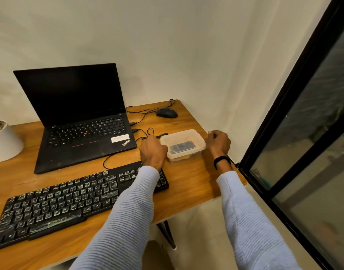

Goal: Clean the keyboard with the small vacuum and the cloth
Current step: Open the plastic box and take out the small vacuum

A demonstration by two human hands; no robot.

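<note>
A black keyboard (pixel 69 203), its keys streaked with whitish dust, lies at the front left of the wooden table (pixel 188 184). Behind its right end stands a clear plastic container (pixel 183 141) with a lid on and a dark object (pixel 181 147) inside. My left hand (pixel 152 151) sits against the container's left side with fingers curled. My right hand (pixel 217 142) is curled against its right end. Both sets of fingertips are hidden. No cloth shows.
An open black laptop (pixel 79 121) with a dark screen stands behind the keyboard. A wired mouse (pixel 166 113) and loose cables (pixel 147 133) lie at the back right. A white plant pot (pixel 3 141) is at the left edge. A dark-framed glass door (pixel 303 133) runs along the right.
</note>
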